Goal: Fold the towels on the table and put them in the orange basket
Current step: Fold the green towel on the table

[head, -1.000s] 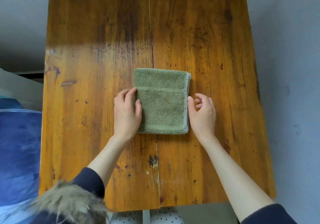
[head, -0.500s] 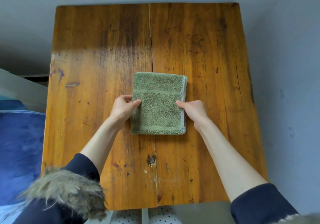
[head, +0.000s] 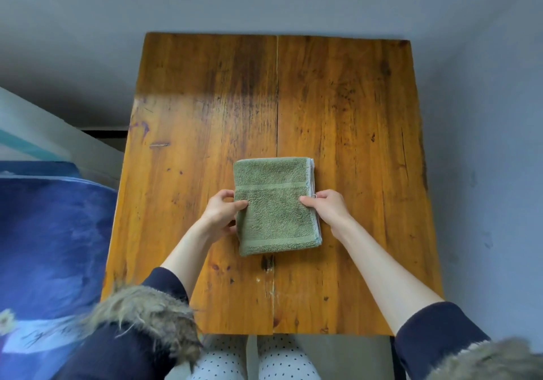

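Observation:
A folded green towel (head: 274,203) lies in the middle of the wooden table (head: 352,115). My left hand (head: 220,213) grips its left edge, thumb on top and fingers curled under the side. My right hand (head: 327,207) pinches the right edge, where the layered white-edged folds show. The near part of the towel sits slightly tilted between my hands. No orange basket is in view.
A blue patterned cloth (head: 50,241) lies to the left of the table, with a pale slanted board (head: 44,133) behind it. Grey wall and floor surround the table. My fur-trimmed sleeves and knees show at the bottom.
Both hands went from resting beside the towel to gripping its left and right edges. The view has drawn back, so the table looks smaller.

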Tool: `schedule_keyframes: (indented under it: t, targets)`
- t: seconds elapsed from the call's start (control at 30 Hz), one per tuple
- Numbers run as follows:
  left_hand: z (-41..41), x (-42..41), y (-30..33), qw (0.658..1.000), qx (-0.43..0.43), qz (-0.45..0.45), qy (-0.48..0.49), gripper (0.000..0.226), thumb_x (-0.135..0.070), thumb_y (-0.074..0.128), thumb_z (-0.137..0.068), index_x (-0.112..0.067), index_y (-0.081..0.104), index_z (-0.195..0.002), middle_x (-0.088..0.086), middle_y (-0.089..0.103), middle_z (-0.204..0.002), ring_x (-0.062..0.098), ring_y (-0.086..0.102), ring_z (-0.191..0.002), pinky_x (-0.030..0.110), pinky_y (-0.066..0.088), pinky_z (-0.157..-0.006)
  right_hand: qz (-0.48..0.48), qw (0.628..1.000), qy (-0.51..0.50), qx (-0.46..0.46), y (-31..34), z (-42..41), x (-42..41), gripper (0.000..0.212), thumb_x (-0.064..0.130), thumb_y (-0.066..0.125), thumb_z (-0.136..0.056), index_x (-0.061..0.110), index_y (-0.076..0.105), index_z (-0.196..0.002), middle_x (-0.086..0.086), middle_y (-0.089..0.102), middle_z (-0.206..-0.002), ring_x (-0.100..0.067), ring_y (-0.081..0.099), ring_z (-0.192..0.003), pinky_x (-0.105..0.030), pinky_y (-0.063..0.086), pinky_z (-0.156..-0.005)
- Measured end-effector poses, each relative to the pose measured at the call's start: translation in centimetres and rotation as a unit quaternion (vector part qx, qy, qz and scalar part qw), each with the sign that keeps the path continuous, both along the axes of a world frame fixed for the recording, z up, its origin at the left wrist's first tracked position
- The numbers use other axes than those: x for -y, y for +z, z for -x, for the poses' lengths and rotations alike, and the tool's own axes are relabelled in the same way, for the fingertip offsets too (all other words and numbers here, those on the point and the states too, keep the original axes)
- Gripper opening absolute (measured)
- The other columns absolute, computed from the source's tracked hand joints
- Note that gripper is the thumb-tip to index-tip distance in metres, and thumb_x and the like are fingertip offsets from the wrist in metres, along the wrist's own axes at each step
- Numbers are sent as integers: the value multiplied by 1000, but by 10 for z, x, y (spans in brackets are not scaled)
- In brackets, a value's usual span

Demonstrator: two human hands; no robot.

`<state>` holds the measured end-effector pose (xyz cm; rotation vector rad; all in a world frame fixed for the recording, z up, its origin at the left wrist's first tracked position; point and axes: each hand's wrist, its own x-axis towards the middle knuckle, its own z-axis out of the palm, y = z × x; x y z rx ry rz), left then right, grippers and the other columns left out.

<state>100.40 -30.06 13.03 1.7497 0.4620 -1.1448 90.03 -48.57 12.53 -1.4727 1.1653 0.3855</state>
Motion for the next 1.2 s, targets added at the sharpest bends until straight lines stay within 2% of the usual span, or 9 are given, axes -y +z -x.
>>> schedule_keyframes:
  t: [0.1,0.2,0.33,0.57,0.7,0.83,0.93,1.07,1.2]
  targets:
    - [13,-19,5,999,-31,17,22,15,-9,56,-92,-16,51,-105,5,63,-89,16,59,-69,33,51,-63,-48,999,13,2,6,7,-4,25,16,61,-88,8,59,-112,-8,64,-118,-20,61,-100,-35,49,-90]
    - [27,-40,12,998,-42,25,41,11,-9,56,-92,-19,53,-96,2,63,-86,12,58,-62,30,50,-55,-111,992,53,0,17,15,-11,13,11,56,-90,12,64,-99,-8,68,-108,-19,64,-96,-33,51,-85]
    - [42,-76,23,996,-43,40,64,12,-10,58,-91,-20,54,-95,1,65,-86,12,59,-65,29,48,-58,-149,984,96,-3,35,19,-32,15,11,56,-90,12,62,-104,-3,69,-99,-16,65,-91,-30,51,-73]
    - [62,-155,49,987,-10,67,145,14,-11,59,-90,-23,54,-95,0,65,-90,15,60,-79,31,48,-64,-152,976,156,4,65,-1,-98,18,7,57,-88,15,57,-104,-2,66,-100,-15,63,-89,-32,48,-68]
    - [77,-219,65,975,14,83,207,15,-11,58,-90,-24,53,-95,-3,63,-84,13,59,-73,30,48,-61,-156,966,207,17,81,-16,-157,15,7,58,-88,17,57,-99,-3,65,-101,-17,60,-89,-36,49,-79]
    - [99,-296,75,960,59,77,262,17,-10,59,-90,-26,54,-96,-3,63,-85,11,59,-71,30,50,-62,-156,947,280,29,96,-25,-232,16,7,58,-87,15,56,-102,-3,65,-96,-16,60,-84,-32,50,-72]
    - [117,-353,81,944,81,73,312,18,-10,58,-90,-22,53,-102,-1,63,-88,12,58,-72,32,50,-66,-151,932,328,39,106,-31,-294,19,7,57,-87,16,55,-103,-2,63,-94,-16,57,-83,-32,46,-76]
    - [133,-424,93,918,106,55,379,18,-9,59,-89,-25,52,-94,2,61,-87,13,56,-69,29,48,-63,-148,913,377,52,114,-41,-378,17,8,57,-87,18,54,-100,-4,58,-96,-18,51,-87,-33,41,-78]
    - [148,-490,102,892,129,34,432,30,-11,59,-90,-20,49,-117,7,63,-95,16,57,-70,28,47,-62,-169,890,418,65,119,-53,-458,14,4,54,-88,15,56,-96,-7,58,-85,-18,52,-73,-31,44,-67]
